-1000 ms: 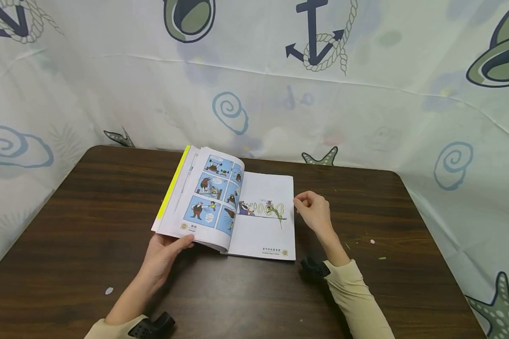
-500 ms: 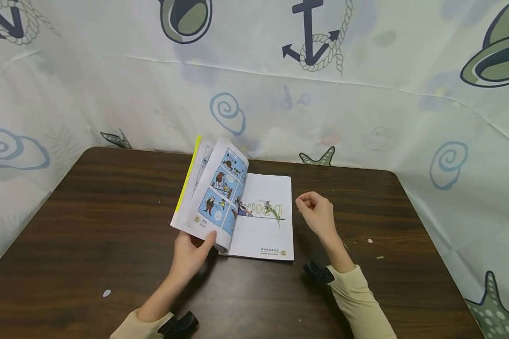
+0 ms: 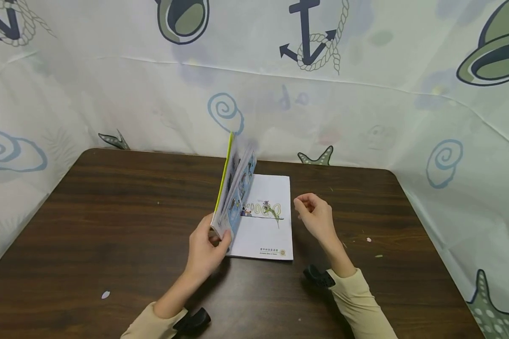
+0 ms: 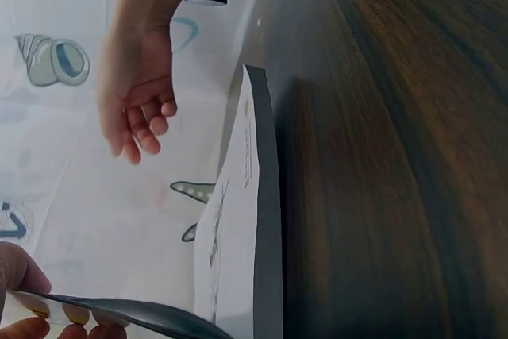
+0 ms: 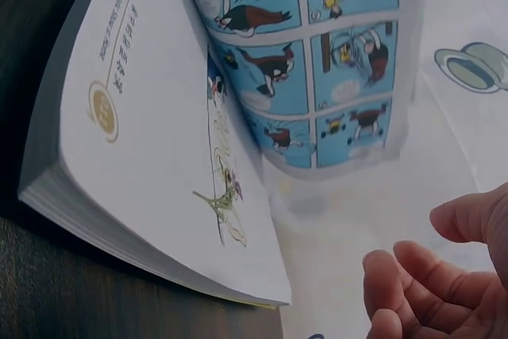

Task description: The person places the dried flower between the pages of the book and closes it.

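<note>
A comic book [image 3: 263, 238] lies partly open on the table, its right-hand white page flat with a small drawing. My left hand [image 3: 204, 249] grips the lower edge of the raised left part, thumb on the comic panels [image 5: 270, 61] and fingers behind the yellow-edged cover. That raised part stands nearly upright at the spine. In the left wrist view the left hand's fingers [image 4: 28, 267] hold the bent pages at the lower left. Just right of the book, my right hand [image 3: 317, 216] hovers with loosely curled fingers, holding nothing and apart from the page.
The dark wooden table [image 3: 110, 226] carries a small white scrap [image 3: 105, 294] at front left. Tiny bits, one pink scrap [image 3: 368, 239] and one green scrap [image 3: 379, 256], lie to the right. A patterned white curtain [image 3: 254, 108] hangs behind the table.
My left hand has moved right, swinging the left part of the book from a low tilt to nearly upright. The right hand has drawn slightly off the page edge and otherwise stays put.
</note>
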A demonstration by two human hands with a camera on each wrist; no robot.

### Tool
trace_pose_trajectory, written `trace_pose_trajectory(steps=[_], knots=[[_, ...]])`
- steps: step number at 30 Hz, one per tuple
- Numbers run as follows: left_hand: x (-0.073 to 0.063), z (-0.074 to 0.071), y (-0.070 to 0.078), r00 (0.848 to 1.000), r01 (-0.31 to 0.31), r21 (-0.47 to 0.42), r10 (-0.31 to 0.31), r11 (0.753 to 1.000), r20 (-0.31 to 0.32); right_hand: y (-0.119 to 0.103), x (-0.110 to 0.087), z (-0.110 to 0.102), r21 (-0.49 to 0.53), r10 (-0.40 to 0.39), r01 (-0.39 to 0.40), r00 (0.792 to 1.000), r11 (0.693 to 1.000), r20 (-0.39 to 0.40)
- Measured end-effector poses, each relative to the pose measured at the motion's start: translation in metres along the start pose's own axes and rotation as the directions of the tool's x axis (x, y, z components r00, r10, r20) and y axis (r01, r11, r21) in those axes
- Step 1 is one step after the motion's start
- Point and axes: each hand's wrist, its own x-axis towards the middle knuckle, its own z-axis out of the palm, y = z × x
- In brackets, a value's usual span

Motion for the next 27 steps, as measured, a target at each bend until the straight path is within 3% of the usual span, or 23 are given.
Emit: trace_pose_trajectory(steps=[1,5,10,17,23,27], knots=[[0.000,0.003,-0.005,1.000,-0.009,0.003,0.009,1.000,0.003,-0.001,0.000,0.000,0.008,0.006,-0.006,1.000,1.000,0.004],[0.001,0.009,-0.001,0.999,-0.032,0.015,0.031,0.999,0.042,-0.003,-0.002,-0.001,0.039,0.026,-0.027,1.000,0.999,0.014],[0.001,0.016,0.005,0.992,-0.082,0.130,0.069,0.988,0.102,-0.006,-0.006,-0.002,0.068,0.105,-0.108,0.994,0.992,0.040],[-0.002,0.028,0.011,0.976,-0.188,0.342,0.137,0.921,0.169,-0.015,-0.012,-0.005,0.146,0.201,-0.219,0.971,0.965,0.129],[-0.004,0.041,0.014,0.961,-0.212,0.435,0.105,0.875,0.257,-0.019,-0.016,-0.008,0.182,0.273,-0.315,0.937,0.932,0.219],[-0.005,0.049,0.014,0.944,-0.240,0.485,0.086,0.841,0.319,-0.016,-0.017,-0.007,0.197,0.284,-0.332,0.929,0.922,0.237]])
